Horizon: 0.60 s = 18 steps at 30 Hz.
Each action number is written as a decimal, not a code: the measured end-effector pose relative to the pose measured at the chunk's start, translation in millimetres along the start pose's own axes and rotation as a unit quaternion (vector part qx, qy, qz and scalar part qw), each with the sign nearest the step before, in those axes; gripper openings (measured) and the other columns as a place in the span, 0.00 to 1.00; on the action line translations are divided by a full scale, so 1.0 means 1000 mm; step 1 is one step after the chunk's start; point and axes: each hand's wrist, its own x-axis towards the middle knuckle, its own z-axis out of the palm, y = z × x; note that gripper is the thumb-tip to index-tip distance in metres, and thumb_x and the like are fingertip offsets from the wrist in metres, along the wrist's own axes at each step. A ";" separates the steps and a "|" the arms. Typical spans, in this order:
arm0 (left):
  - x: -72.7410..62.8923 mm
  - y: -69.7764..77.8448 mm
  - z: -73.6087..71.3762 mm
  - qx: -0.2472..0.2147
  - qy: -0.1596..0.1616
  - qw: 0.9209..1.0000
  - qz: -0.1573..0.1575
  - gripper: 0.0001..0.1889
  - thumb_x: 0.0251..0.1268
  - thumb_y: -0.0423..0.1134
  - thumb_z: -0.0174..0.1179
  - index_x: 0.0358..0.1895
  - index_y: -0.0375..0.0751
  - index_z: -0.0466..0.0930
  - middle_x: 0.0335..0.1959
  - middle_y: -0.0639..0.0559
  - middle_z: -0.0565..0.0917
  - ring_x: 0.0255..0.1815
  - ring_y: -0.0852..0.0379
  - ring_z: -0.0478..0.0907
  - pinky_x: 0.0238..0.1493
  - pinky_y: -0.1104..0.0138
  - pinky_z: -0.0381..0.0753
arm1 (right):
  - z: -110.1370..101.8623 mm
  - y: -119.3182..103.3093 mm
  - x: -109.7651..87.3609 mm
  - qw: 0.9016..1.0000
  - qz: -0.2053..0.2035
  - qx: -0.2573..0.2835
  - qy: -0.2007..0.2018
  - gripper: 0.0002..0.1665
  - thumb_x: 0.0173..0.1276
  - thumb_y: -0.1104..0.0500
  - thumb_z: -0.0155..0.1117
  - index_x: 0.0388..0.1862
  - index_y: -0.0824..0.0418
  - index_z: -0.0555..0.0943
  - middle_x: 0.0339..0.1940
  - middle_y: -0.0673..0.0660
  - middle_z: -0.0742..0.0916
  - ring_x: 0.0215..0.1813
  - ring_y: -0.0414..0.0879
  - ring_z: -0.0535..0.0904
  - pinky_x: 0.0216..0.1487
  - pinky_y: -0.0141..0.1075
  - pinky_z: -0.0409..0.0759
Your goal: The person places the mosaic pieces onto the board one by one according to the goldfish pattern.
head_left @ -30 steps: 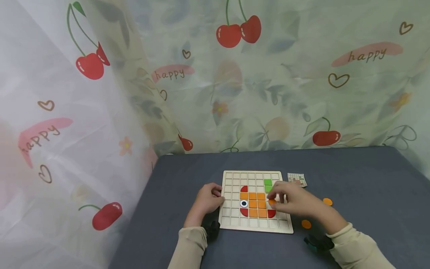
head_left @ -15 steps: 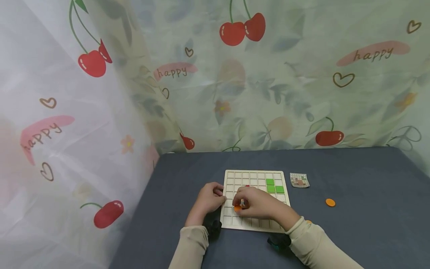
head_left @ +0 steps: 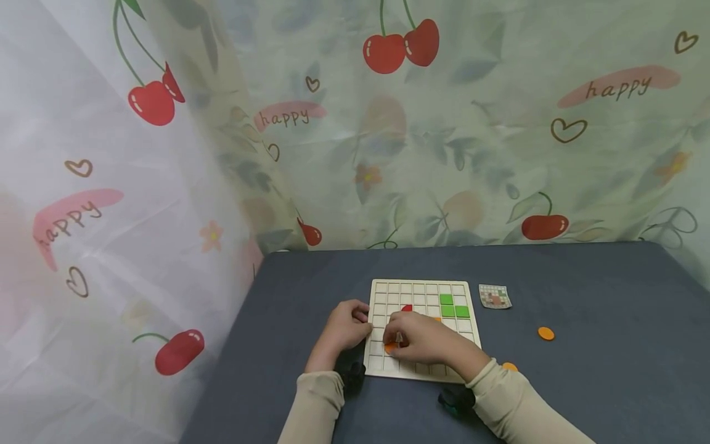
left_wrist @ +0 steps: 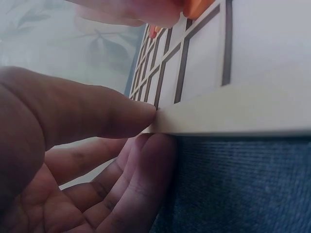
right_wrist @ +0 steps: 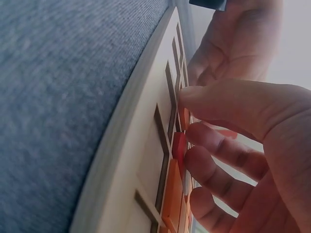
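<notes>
A pale wooden grid board [head_left: 421,288] lies on the dark table. My left hand [head_left: 345,328] pinches its left edge; in the left wrist view the thumb is on top and a fingertip sits against the underside of the rim [left_wrist: 233,114]. Over the board's left part, my right hand [head_left: 427,339] holds an orange round piece [head_left: 391,348] between thumb and fingers, close to the grid. Three green squares [head_left: 447,311] fill cells at the upper right. A red piece [head_left: 407,308] shows above the right hand, which hides most of the orange tiles [right_wrist: 172,189].
A small patterned card [head_left: 495,296] lies right of the board. Two loose orange discs sit on the table, one disc [head_left: 546,333] farther right, the other disc [head_left: 510,367] beside the right sleeve. A printed curtain [head_left: 471,154] hangs behind the table.
My right hand has moved left across the board with the orange round piece, then sunk slightly at the left side. The left hand has stayed at the board's edge.
</notes>
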 end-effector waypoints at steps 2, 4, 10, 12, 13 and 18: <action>0.000 0.001 -0.001 0.002 -0.001 1.000 -0.002 0.19 0.61 0.30 0.67 0.57 0.33 0.85 0.41 0.44 0.86 0.38 0.55 0.82 0.39 0.63 0.82 | 0.000 0.000 0.000 1.000 -0.002 -0.004 0.001 0.05 0.70 0.62 0.74 0.42 0.54 0.91 0.40 0.49 0.87 0.35 0.35 0.78 0.40 0.32 0.81; -0.001 0.002 -0.001 0.004 -0.002 1.000 -0.004 0.19 0.61 0.30 0.66 0.57 0.33 0.84 0.41 0.44 0.86 0.39 0.54 0.82 0.39 0.63 0.82 | 0.000 0.001 0.000 1.000 -0.002 -0.003 0.001 0.05 0.70 0.62 0.73 0.42 0.54 0.91 0.40 0.49 0.86 0.35 0.36 0.79 0.41 0.32 0.81; -0.001 0.003 0.000 0.007 -0.004 1.000 -0.010 0.20 0.60 0.30 0.65 0.58 0.34 0.84 0.41 0.45 0.85 0.39 0.54 0.81 0.38 0.61 0.83 | 0.000 0.003 0.000 1.000 0.001 0.001 0.000 0.04 0.71 0.61 0.73 0.42 0.53 0.91 0.40 0.48 0.86 0.35 0.36 0.79 0.41 0.32 0.81; -0.001 0.003 0.000 0.006 -0.003 1.000 -0.009 0.21 0.60 0.29 0.65 0.58 0.33 0.84 0.41 0.45 0.85 0.39 0.54 0.81 0.38 0.61 0.83 | 0.000 0.003 0.000 1.000 0.001 0.003 0.000 0.04 0.71 0.61 0.73 0.42 0.53 0.91 0.40 0.48 0.86 0.35 0.35 0.78 0.41 0.32 0.81; -0.001 0.003 0.000 0.006 -0.002 1.000 -0.009 0.21 0.60 0.29 0.65 0.58 0.33 0.84 0.41 0.45 0.85 0.38 0.54 0.81 0.38 0.61 0.83 | 0.000 0.004 0.000 1.000 0.001 0.004 0.000 0.04 0.71 0.61 0.73 0.43 0.53 0.91 0.40 0.48 0.86 0.35 0.35 0.78 0.41 0.32 0.81; -0.002 0.003 0.000 0.007 -0.003 1.000 -0.010 0.20 0.60 0.30 0.66 0.57 0.33 0.84 0.41 0.44 0.85 0.39 0.54 0.82 0.39 0.62 0.83 | 0.001 0.006 -0.001 1.000 -0.003 0.000 0.002 0.04 0.72 0.60 0.73 0.43 0.52 0.91 0.40 0.47 0.86 0.35 0.34 0.77 0.41 0.32 0.81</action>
